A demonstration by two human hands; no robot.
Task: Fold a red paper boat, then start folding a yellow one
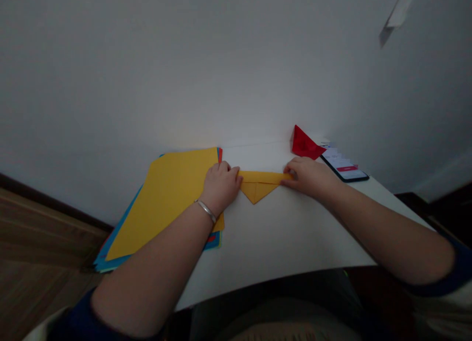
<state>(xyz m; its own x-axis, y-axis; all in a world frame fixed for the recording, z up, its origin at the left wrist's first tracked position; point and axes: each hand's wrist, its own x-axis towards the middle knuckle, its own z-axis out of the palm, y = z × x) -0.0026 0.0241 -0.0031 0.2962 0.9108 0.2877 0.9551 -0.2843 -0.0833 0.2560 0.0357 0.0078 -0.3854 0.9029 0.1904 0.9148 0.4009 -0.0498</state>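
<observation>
A folded yellow paper (260,184), shaped like a downward triangle with a band along its top, lies on the white table (280,233). My left hand (220,186) is closed, fingers curled and pressing on the paper's left corner; a silver bracelet circles that wrist. My right hand (309,176) pinches the paper's right corner with its fingers pressed together.
A stack of coloured sheets (165,203) with a yellow one on top lies at the left, overhanging the table edge. A red folded paper boat (304,143) stands at the back by the wall. A phone (344,167) with a lit screen lies at the right.
</observation>
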